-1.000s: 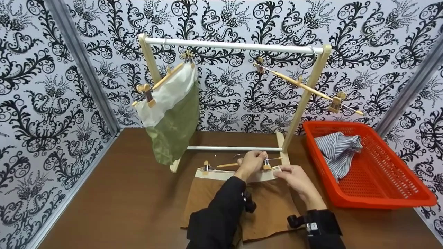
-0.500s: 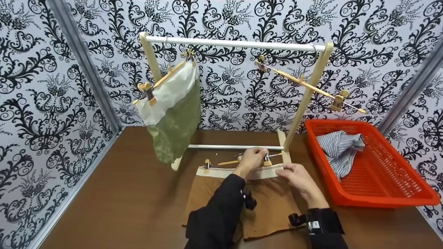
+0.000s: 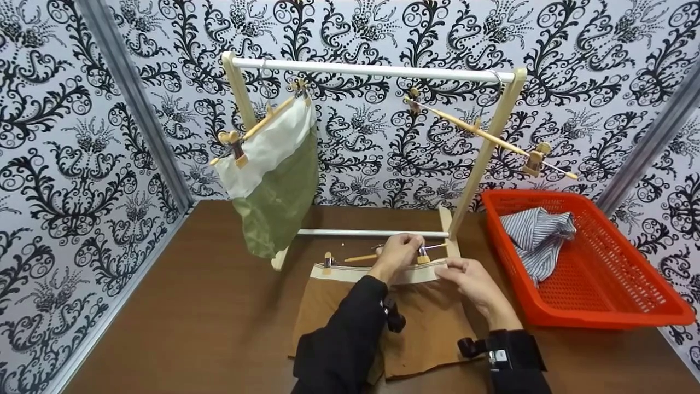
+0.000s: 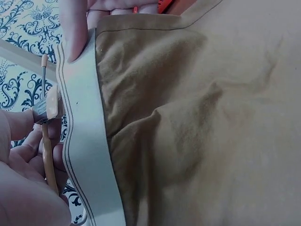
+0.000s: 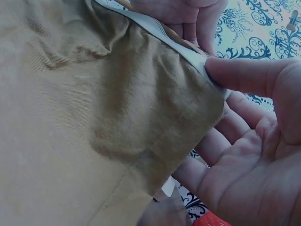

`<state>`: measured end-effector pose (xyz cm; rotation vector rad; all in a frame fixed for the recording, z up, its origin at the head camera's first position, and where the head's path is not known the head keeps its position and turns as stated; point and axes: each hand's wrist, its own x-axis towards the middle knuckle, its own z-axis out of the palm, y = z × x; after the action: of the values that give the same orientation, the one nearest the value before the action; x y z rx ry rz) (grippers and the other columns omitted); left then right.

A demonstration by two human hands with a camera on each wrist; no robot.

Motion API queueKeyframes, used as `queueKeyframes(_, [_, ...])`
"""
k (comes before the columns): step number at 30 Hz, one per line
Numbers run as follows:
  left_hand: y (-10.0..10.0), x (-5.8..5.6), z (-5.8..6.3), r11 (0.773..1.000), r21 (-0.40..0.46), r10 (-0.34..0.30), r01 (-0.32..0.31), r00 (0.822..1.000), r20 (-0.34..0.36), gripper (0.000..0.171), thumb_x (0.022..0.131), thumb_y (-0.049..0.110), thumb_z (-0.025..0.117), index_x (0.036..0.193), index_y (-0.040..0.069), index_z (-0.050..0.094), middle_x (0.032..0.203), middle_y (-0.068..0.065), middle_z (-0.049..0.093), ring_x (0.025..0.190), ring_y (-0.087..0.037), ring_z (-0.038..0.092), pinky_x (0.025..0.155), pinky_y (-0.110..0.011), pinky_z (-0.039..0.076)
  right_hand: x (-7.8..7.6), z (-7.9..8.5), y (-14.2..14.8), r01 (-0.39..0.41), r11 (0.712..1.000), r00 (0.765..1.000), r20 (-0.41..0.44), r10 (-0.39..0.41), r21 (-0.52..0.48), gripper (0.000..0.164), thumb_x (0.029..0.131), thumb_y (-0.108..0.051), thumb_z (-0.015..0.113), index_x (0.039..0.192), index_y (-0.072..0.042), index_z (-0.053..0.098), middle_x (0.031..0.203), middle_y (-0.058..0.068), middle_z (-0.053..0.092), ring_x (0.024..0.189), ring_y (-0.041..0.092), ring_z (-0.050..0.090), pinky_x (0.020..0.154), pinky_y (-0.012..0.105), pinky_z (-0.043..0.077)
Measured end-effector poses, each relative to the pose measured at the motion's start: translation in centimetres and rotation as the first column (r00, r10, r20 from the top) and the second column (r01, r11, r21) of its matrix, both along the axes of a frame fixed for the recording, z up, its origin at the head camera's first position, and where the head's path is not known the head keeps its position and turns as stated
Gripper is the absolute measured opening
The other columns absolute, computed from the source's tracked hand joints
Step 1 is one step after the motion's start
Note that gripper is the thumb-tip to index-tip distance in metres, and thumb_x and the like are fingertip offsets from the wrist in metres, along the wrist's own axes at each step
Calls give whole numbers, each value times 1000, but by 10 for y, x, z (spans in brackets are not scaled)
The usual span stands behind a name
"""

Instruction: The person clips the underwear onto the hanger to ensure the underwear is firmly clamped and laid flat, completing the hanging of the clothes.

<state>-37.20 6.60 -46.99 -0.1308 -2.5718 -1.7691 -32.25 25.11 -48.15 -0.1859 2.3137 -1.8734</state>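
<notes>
Brown shorts (image 3: 424, 328) with a cream waistband (image 4: 87, 122) lie on the table. My left hand (image 3: 398, 256) pinches the right-hand clip (image 4: 52, 104) of a wooden clip hanger (image 3: 360, 258) at the waistband's upper edge. Whether that clip bites the fabric, I cannot tell. The hanger's other clip (image 3: 327, 260) sits on the waistband's left part. My right hand (image 3: 477, 287) holds the waistband's right end, thumb on the cream side. In the right wrist view its fingers (image 5: 225, 146) reach behind the brown cloth.
Behind stands a rack with a white top rail (image 3: 372, 69). A green-and-white garment (image 3: 279, 191) hangs at its left, a bare clip hanger (image 3: 476, 130) at its right. A red basket (image 3: 607, 317) holds a striped cloth (image 3: 538, 232). Patterned walls enclose the brown table (image 3: 208, 306).
The clip in my left hand has shifted slightly up from the waistband's edge. Both hands keep their grips, and the view has shifted a little.
</notes>
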Motion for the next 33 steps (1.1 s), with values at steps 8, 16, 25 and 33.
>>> queueKeyframes(8, [1,1,-1,1000,-13,-21,21,1000,0,22,98,32,62,91,17,78,97,9,72,100,-17,58,105,-50,26,-2,-2,-4,75,997,996,-57,-73,34,29,94,-6,69,116,13,68,99,13,74,86,17,65,77,29,53])
queueKeyframes(16, [0,0,1,1000,-15,-20,20,1000,12,23,98,32,62,89,17,77,97,10,72,104,-18,57,111,-54,21,-4,-4,-7,110,989,993,-64,-104,103,24,92,-7,70,110,8,72,93,9,72,83,19,59,69,26,48])
queueKeyframes(25, [-1,-1,0,999,-27,-28,28,1000,-10,24,98,31,63,87,14,76,88,9,70,94,-11,61,113,-57,18,-2,1,-12,148,981,986,-90,-137,129,25,91,-8,72,109,9,73,95,9,72,88,19,58,77,29,48])
queueKeyframes(33, [-2,1,0,1000,-1,-22,22,1000,-8,24,98,31,65,91,12,78,90,10,71,95,-10,59,111,-54,20,-3,1,-16,214,972,974,-94,-205,102,25,90,-9,73,109,7,74,95,9,73,87,16,59,77,28,48])
